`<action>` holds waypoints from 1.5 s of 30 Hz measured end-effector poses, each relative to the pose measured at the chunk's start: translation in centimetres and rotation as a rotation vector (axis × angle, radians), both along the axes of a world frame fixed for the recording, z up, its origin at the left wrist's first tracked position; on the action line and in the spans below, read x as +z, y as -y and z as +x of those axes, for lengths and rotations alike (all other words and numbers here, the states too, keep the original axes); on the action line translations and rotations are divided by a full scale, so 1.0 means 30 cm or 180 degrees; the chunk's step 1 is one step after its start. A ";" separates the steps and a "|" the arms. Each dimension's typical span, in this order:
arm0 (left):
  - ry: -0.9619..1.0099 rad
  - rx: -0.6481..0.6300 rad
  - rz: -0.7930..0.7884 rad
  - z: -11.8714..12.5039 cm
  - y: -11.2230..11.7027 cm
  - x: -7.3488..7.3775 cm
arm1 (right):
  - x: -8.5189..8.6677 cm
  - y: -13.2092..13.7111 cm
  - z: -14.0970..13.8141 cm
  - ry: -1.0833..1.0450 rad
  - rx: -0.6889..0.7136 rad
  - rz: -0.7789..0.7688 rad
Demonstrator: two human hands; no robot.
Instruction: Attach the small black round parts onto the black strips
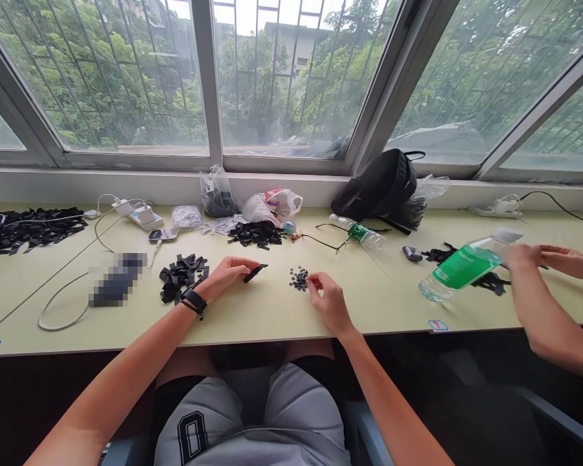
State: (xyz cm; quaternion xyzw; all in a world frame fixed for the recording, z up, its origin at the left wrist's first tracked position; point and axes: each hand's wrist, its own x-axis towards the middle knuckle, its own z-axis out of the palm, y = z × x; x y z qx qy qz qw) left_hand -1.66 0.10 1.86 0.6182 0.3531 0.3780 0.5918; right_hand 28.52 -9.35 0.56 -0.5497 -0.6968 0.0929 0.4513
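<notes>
**Grip state.** The left hand (226, 272) pinches one black strip (255, 272) between thumb and fingertips, just left of the ring pile (299, 279) and low over the table (272, 314). The right hand (329, 304) sits just right of the pile with its fingertips at the pile's edge. It cannot be told whether a ring is pinched.

**Procedure (judgement).** Lift a single ring from the pile's right edge without scattering the rest. Hold the strip level, with its free end toward the pile.

**Clearances.**
- Bare tabletop runs from the pile toward the front edge, which lies near the wrists.
- A heap of black strips (181, 276) lies further left of the pile.
- Well right of the pile, a co-worker's hand (525, 257) holds a tilted water bottle (459, 266).
- Short movements close to the pile are advisable.
</notes>
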 end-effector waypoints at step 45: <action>0.0065 0.0396 0.0729 0.016 0.002 -0.011 | 0.051 -0.289 -0.253 -0.1048 0.1445 -0.0870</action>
